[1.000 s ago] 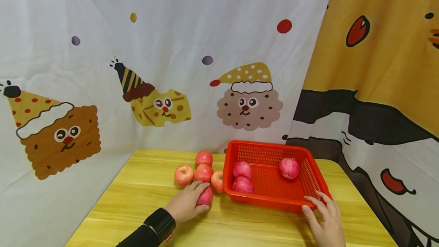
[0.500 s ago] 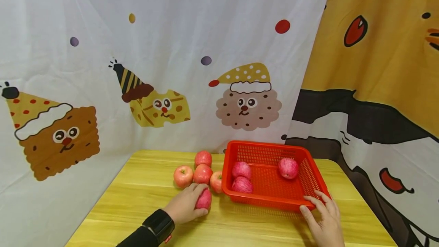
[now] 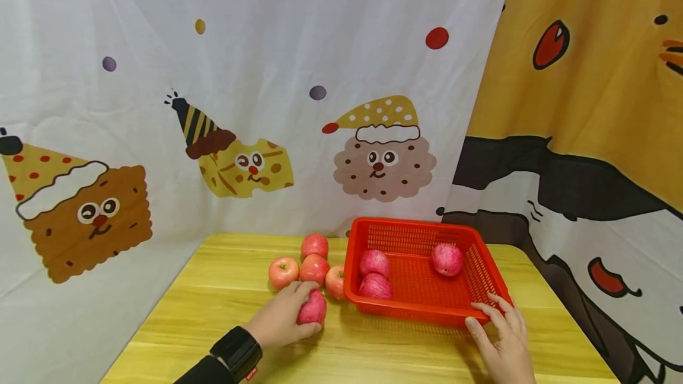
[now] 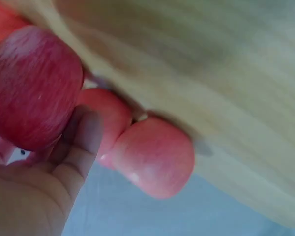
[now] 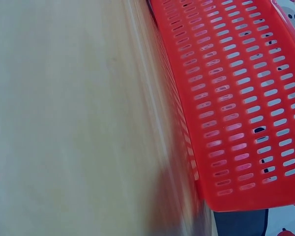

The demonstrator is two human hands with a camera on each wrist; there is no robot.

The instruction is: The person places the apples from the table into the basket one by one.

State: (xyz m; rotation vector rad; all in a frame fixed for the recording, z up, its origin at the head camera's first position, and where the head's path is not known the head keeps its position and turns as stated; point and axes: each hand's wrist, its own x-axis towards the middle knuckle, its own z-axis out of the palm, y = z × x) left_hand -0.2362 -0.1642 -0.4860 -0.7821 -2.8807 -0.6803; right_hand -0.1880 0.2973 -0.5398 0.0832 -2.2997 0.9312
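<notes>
My left hand (image 3: pixel 283 317) grips a dark pink-red apple (image 3: pixel 312 307), fingers over its far side and thumb at the near side. In the left wrist view this streaked apple (image 4: pixel 37 88) fills the curl of the hand, close to paler apples (image 4: pixel 155 156). My right hand (image 3: pixel 506 342) holds the near right corner of a red plastic basket (image 3: pixel 416 313), fingers over the rim and thumb at its outer front. Inside the basket, two pink apples (image 3: pixel 375 286) lie at the left and another apple (image 3: pixel 447 259) at the back right. The right wrist view shows the basket's slotted wall (image 5: pixel 236 98).
Several lighter red apples (image 3: pixel 315 268) sit grouped behind the left hand, one close against the basket's left side. All stand on a yellow wood-grain table (image 3: pixel 181 313). A white cartoon-printed cloth (image 3: pixel 256 76) hangs behind the table's back edge.
My left hand has drawn slightly left with the apple, which has turned a little so its stem hollow shows. The right hand and the basket stay in place.
</notes>
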